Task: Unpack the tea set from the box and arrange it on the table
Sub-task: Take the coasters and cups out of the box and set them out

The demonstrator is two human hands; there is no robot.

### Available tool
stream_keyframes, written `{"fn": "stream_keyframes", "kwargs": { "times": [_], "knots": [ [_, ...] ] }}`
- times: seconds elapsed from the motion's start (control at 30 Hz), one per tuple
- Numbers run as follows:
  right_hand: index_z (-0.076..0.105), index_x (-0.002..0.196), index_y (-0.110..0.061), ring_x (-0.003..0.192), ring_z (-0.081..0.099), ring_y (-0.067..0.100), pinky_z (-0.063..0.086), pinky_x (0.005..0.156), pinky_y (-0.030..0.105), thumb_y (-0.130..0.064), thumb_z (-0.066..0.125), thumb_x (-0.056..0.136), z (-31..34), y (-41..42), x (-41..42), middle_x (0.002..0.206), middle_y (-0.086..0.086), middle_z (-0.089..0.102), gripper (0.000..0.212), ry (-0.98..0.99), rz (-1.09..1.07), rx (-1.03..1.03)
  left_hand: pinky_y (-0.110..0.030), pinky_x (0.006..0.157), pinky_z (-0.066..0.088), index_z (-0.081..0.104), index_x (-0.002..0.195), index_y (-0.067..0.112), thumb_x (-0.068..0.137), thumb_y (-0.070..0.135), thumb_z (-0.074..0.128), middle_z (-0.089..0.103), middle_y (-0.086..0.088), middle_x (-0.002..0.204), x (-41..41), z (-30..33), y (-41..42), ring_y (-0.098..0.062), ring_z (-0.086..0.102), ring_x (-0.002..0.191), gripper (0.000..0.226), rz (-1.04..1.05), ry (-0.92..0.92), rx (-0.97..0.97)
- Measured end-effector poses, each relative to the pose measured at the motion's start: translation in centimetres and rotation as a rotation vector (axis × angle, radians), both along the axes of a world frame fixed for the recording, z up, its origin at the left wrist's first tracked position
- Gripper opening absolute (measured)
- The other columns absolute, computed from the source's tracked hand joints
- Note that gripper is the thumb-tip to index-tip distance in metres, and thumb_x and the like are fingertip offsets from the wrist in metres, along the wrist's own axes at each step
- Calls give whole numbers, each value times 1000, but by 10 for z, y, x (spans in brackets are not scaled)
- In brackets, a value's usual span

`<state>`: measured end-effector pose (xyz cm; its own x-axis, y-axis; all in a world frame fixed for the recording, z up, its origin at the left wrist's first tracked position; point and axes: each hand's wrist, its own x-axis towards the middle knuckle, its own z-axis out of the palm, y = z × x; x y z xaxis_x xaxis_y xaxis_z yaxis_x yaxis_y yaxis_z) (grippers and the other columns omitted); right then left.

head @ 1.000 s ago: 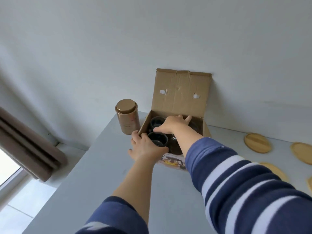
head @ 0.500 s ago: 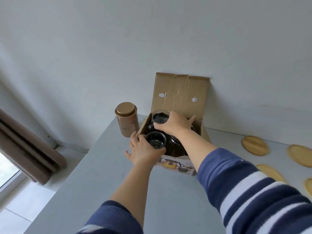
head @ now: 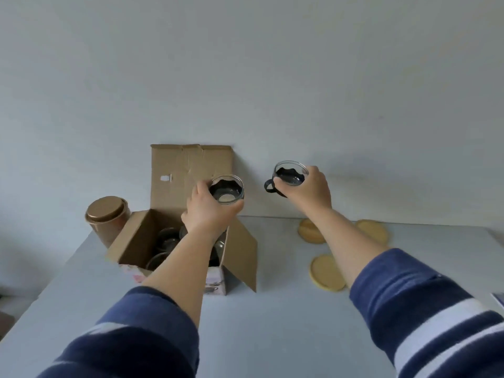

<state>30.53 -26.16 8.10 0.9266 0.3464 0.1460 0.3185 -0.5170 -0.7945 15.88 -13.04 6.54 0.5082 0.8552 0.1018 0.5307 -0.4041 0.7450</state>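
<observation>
An open cardboard box [head: 136, 241] stands on the grey table [head: 272, 323] against the wall, its lid flap upright. Dark glass pieces of the tea set [head: 166, 241] lie inside it, partly hidden by my left forearm. My left hand [head: 210, 211] holds one glass cup [head: 226, 190] with a black holder in the air above the box. My right hand [head: 305, 189] grips a second glass cup [head: 289, 177], whose black handle sticks out to the left, raised to the right of the box.
A gold tin canister [head: 107, 221] stands left of the box at the table's back corner. Three round wooden coasters lie on the right: a near coaster [head: 326, 272], a middle coaster [head: 309, 231] and a far coaster [head: 373, 231]. The table's left edge drops away.
Both hands have lifted out of the box, each with a cup. The right hand has swung to the right, away from the box. The view has shifted right and down.
</observation>
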Motion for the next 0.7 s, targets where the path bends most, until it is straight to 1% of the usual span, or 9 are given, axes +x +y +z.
{"fn": "stream_keyframes", "kwargs": {
  "times": [0.13, 0.23, 0.33, 0.4, 0.53, 0.7],
  "knots": [
    [49, 119, -12, 107, 59, 23, 49, 85, 34, -59, 73, 64, -24, -72, 48, 122, 4, 54, 77, 27, -173, -6, -45, 103, 39, 43, 129, 29, 62, 54, 75, 52, 11, 130, 66, -22, -51, -18, 48, 125, 78, -105, -2, -89],
    [47, 119, -12, 107, 58, 26, 48, 82, 35, -64, 70, 65, -47, -113, 78, 124, 4, 52, 79, 101, -268, -88, -45, 103, 37, 39, 133, 32, 64, 57, 74, 48, 11, 135, 103, -45, -79, -18, 42, 128, 82, -172, 75, -143],
    [46, 121, -13, 108, 58, 28, 48, 84, 38, -66, 69, 64, -78, -145, 107, 124, 4, 50, 81, 153, -348, -189, -47, 103, 38, 34, 137, 34, 65, 59, 73, 44, 8, 137, 139, -73, -99, -22, 41, 130, 85, -235, 162, -187],
    [45, 122, -13, 108, 58, 28, 49, 86, 39, -66, 69, 64, -99, -156, 124, 124, 5, 50, 82, 182, -370, -220, -49, 103, 39, 32, 138, 34, 66, 57, 73, 43, 5, 138, 159, -91, -106, -24, 41, 130, 87, -255, 198, -205],
    [44, 122, -14, 109, 57, 30, 47, 93, 49, -69, 68, 63, -132, -164, 147, 125, 6, 49, 85, 221, -372, -250, -49, 102, 41, 31, 141, 32, 66, 54, 74, 42, 2, 138, 179, -124, -112, -26, 42, 129, 90, -268, 242, -211],
    [40, 132, -19, 121, 50, 30, 46, 95, 49, -68, 70, 62, -156, -168, 159, 133, 4, 49, 91, 263, -335, -265, -49, 103, 42, 26, 145, 30, 70, 53, 74, 35, 0, 145, 183, -152, -113, -30, 43, 129, 92, -289, 247, -206]
  ]
}}
